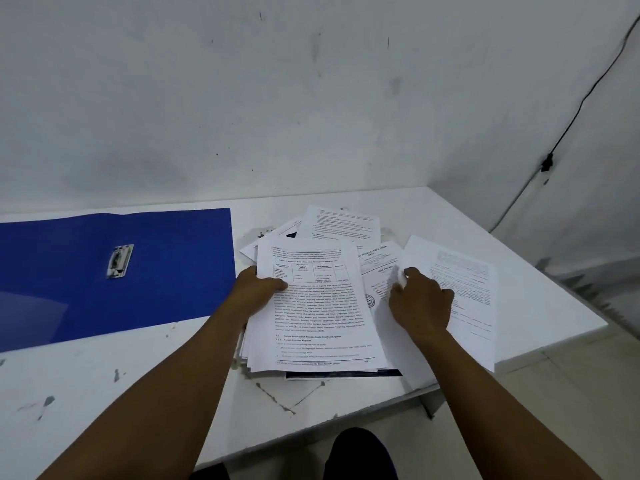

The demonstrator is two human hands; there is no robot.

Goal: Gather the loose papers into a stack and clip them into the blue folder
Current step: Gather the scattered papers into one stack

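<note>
Papers (317,303) lie in a rough pile at the right part of a white tabletop (114,386), the top sheet with its long axis running from the near edge toward the wall, tilted slightly left at the far end; other sheets fan out behind and to the right at varied angles. A blue folder (166,271) lies open and flat to the left of the pile, its long axis across the tabletop, its metal clip (119,260) showing. Left hand (258,289) grips the pile's left edge, thumb curled on top. Right hand (420,299), knuckles up, pinches a loose sheet (460,292) at its left edge. Both forearms reach forward from the near edge.
</note>
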